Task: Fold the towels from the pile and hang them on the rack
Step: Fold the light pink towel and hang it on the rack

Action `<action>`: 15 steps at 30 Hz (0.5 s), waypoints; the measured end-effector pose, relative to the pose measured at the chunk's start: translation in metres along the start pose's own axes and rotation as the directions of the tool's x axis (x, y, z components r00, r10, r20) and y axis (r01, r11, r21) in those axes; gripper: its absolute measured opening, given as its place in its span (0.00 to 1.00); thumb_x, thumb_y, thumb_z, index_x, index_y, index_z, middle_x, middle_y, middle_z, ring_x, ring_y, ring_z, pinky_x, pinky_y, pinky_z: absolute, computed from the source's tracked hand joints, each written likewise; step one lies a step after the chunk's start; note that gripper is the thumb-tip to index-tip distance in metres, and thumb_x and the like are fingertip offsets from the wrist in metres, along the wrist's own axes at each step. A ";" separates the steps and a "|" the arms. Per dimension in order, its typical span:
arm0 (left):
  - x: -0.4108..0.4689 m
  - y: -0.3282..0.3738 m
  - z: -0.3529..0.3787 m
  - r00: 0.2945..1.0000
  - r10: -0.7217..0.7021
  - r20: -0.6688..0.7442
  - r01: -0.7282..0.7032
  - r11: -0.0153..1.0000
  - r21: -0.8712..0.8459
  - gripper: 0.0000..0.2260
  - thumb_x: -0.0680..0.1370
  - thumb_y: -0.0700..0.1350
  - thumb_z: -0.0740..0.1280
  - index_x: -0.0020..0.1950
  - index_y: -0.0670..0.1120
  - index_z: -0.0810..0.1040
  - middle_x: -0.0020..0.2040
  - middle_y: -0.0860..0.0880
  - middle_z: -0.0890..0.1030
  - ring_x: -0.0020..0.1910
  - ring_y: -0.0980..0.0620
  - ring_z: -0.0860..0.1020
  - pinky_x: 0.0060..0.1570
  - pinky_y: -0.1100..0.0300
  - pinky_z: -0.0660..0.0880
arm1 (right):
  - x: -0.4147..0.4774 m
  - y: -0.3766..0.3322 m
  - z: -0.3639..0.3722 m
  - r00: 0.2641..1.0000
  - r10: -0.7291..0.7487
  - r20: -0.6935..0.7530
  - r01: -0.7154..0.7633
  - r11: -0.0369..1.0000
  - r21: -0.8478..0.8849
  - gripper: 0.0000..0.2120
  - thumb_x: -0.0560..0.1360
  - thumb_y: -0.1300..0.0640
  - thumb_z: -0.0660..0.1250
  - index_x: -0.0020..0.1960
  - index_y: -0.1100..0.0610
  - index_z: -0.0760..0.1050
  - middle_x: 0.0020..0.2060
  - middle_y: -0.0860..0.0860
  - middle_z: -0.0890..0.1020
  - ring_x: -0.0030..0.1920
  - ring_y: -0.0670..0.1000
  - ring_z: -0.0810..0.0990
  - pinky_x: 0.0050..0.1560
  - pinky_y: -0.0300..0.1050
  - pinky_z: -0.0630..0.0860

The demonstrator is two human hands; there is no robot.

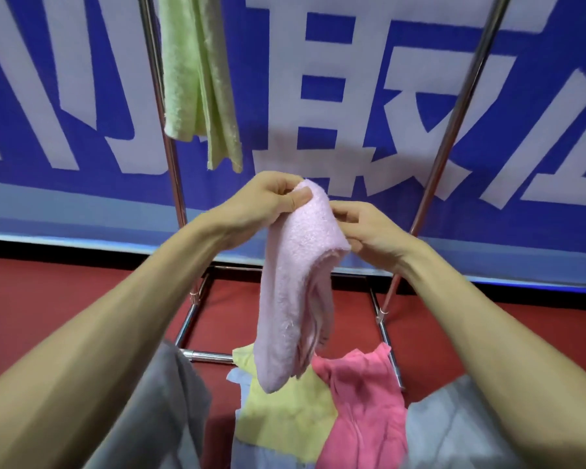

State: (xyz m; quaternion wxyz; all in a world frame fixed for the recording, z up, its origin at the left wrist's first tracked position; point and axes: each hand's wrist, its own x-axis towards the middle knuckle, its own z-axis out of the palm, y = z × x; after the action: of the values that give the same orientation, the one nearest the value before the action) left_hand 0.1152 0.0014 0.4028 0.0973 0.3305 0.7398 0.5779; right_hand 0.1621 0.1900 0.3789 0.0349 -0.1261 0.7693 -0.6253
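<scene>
A pale pink towel (296, 286) hangs folded lengthwise in front of me. My left hand (268, 201) pinches its top fold between thumb and fingers. My right hand (369, 231) grips the towel's upper right edge, just below and to the right. Under the hanging towel lies the pile: a yellow towel (285, 418), a bright pink towel (362, 411) and a light blue one (237, 377) partly hidden beneath. A green towel (197, 79) hangs from the metal rack (170, 157) at the upper left; the rack's top bar is out of view.
The rack's right upright (450, 137) slants up to the right, and its chrome base frame (207, 355) rests on the red floor (48, 299). A blue banner with large white characters (352, 96) fills the background. Grey trouser legs (170, 418) frame the pile.
</scene>
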 end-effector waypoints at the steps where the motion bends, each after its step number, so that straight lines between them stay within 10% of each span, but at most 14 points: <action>1: 0.003 0.011 -0.004 1.000 -0.005 -0.003 0.005 1.000 -0.001 0.17 0.78 0.46 0.64 0.52 0.30 0.75 0.41 0.42 0.73 0.39 0.47 0.69 0.38 0.56 0.68 | 0.001 -0.011 -0.001 1.000 -0.018 -0.004 0.018 0.999 0.033 0.18 0.75 0.61 0.67 0.60 0.72 0.73 0.43 0.52 0.80 0.45 0.47 0.76 0.48 0.38 0.71; 4: 0.010 0.041 -0.018 1.000 -0.014 -0.022 0.014 1.000 -0.009 0.16 0.78 0.45 0.63 0.44 0.30 0.75 0.36 0.43 0.69 0.30 0.50 0.64 0.29 0.61 0.59 | 0.000 -0.051 -0.002 0.998 -0.063 -0.026 0.065 0.994 0.091 0.35 0.66 0.46 0.75 0.56 0.74 0.70 0.50 0.58 0.69 0.50 0.56 0.65 0.47 0.48 0.64; 15: 0.015 0.129 -0.058 0.997 0.025 0.077 -0.017 0.994 -0.108 0.14 0.76 0.56 0.64 0.44 0.47 0.83 0.37 0.46 0.76 0.33 0.51 0.72 0.34 0.59 0.69 | 0.008 -0.178 -0.017 0.953 -0.240 -0.183 0.268 0.953 0.145 0.12 0.79 0.59 0.61 0.52 0.68 0.75 0.35 0.54 0.83 0.35 0.48 0.81 0.37 0.40 0.78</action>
State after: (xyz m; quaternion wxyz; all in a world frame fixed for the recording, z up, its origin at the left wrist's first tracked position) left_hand 0.1224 -0.0208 0.5428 0.1377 0.3550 0.6998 0.6044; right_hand 0.1772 0.1711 0.5558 -0.0985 -0.1691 0.6913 -0.6956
